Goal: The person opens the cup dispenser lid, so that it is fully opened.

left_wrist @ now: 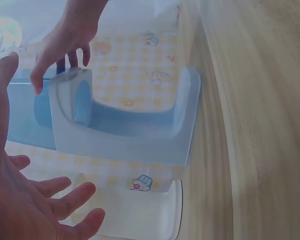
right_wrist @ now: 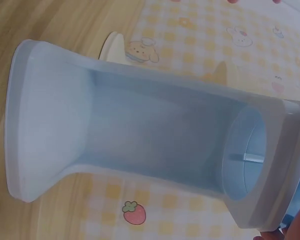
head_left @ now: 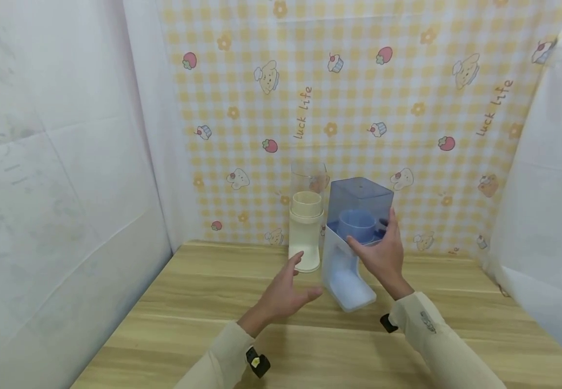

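Observation:
A pale blue dispenser (head_left: 350, 289) with an open front and a flat foot stands on the table, slightly right of centre. Its angular see-through cover (head_left: 359, 189) has a round blue collar inside. My right hand (head_left: 383, 256) grips it just below the cover, thumb across the front and fingers round the right side. To the left, my left hand (head_left: 283, 294) is held out with fingers spread, holding nothing. The right wrist view shows the dispenser's hollow front (right_wrist: 155, 130) and round top hole. Behind my left hand stands a cream dispenser (head_left: 305, 237) with a clear cylinder on top.
The wood-grain table (head_left: 203, 302) ends at a yellow checked curtain (head_left: 242, 162) close behind both dispensers. White sheets hang along the left side (head_left: 67, 189) and the right side (head_left: 543, 205).

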